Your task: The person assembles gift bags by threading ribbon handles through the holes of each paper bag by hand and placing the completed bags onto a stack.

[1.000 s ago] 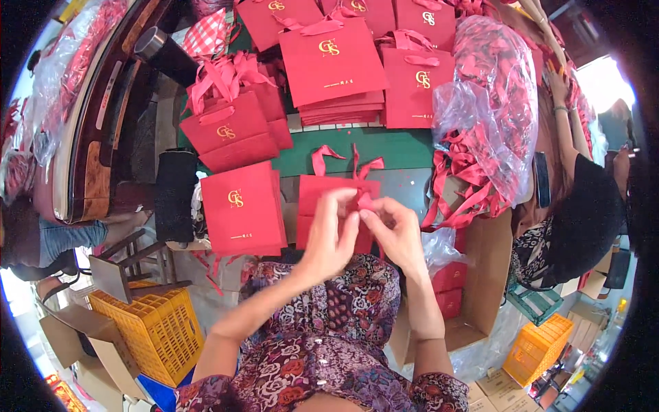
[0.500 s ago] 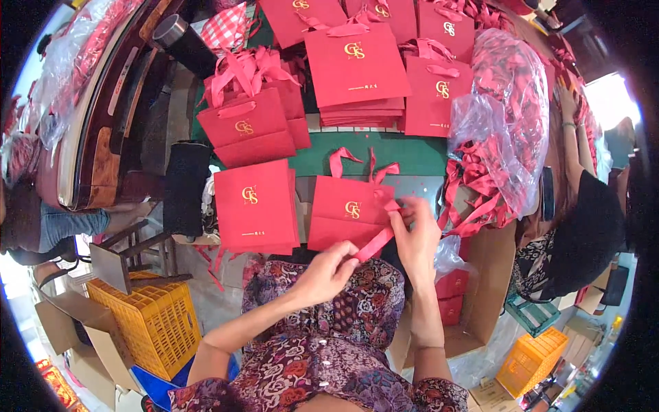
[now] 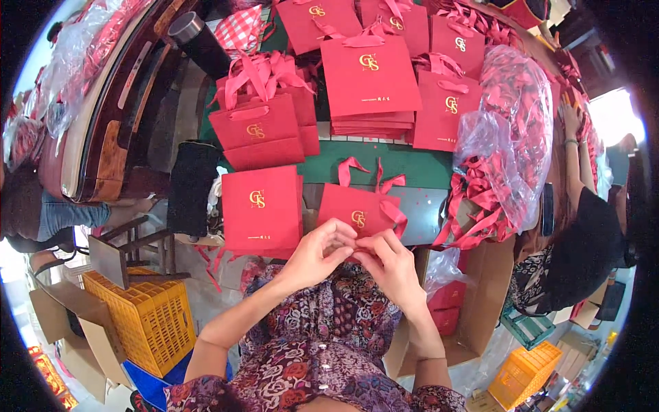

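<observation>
A red paper gift bag [image 3: 340, 200] with a gold emblem lies flat in front of me at the table's near edge. Red ribbon [image 3: 394, 218] loops over its right side, and more ribbon sticks up from its top. My left hand [image 3: 317, 255] and my right hand [image 3: 392, 266] meet at the bag's lower edge, thumbs and fingertips pinched together. A bit of red ribbon shows between the fingertips; the hands hide most of it and the bag's bottom. Beside my left hand lies a stack of flat red bags [image 3: 261, 213] without visible handles.
Ribbon-handled bags [image 3: 371, 75] are piled at the back. A clear plastic bag of red ribbons [image 3: 511, 137] lies at the right. A black tumbler [image 3: 199, 44] stands back left. Below the table's right side is an open cardboard box [image 3: 480, 309]; a yellow crate [image 3: 141, 319] sits lower left.
My hands have come together at the bag's lower edge; the ribbon stretched between them is now mostly hidden. The right hand moved left and down. The view shifted slightly.
</observation>
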### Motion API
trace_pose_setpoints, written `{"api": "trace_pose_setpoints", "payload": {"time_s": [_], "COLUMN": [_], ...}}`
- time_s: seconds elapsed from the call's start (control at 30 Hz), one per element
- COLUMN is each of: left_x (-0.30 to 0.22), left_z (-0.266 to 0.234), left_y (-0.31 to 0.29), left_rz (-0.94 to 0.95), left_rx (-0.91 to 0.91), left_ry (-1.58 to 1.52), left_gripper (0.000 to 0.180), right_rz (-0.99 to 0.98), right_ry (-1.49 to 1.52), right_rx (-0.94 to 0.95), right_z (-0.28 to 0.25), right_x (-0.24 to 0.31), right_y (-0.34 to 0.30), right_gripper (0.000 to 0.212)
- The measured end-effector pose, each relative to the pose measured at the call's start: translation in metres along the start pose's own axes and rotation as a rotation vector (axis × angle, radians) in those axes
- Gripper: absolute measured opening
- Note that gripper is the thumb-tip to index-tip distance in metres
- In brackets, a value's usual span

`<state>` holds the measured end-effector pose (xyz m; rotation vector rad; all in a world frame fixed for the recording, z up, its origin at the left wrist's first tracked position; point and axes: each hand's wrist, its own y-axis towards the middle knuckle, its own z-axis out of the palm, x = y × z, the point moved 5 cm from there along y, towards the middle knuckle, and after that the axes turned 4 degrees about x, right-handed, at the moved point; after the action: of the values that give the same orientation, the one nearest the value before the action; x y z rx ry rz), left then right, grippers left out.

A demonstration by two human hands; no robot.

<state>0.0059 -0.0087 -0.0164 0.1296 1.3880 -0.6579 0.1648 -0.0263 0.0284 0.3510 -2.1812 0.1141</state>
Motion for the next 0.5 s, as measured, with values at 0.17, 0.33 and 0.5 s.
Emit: {"api": "trace_pose_setpoints", "payload": {"time_s": [0.17, 0.33, 0.5], "left_x": [-0.013, -0.051, -0.041], "left_z": [-0.008, -0.023, -0.027], "left_y": [0.009, 0.029, 0.049], "left_rz": [0.057, 0.353, 0.285], "left_rx": [-0.063, -0.296, -0.243], "left_ry": [0.12, 0.864, 1.15], "left_gripper": [0.013, 0.021, 0.037], "right_rz": [0.051, 0.197, 0.198], "right_ry": [-0.019, -0.033, -0.04], "right_rx": [-0.071, -0.159, -0.228], "right_z": [0.004, 0.009, 0.015], "right_x": [0.0, -0.007, -0.018], "right_y": [0.01, 0.036, 0.052], "right_gripper": [0.015, 0.009, 0.01]}}
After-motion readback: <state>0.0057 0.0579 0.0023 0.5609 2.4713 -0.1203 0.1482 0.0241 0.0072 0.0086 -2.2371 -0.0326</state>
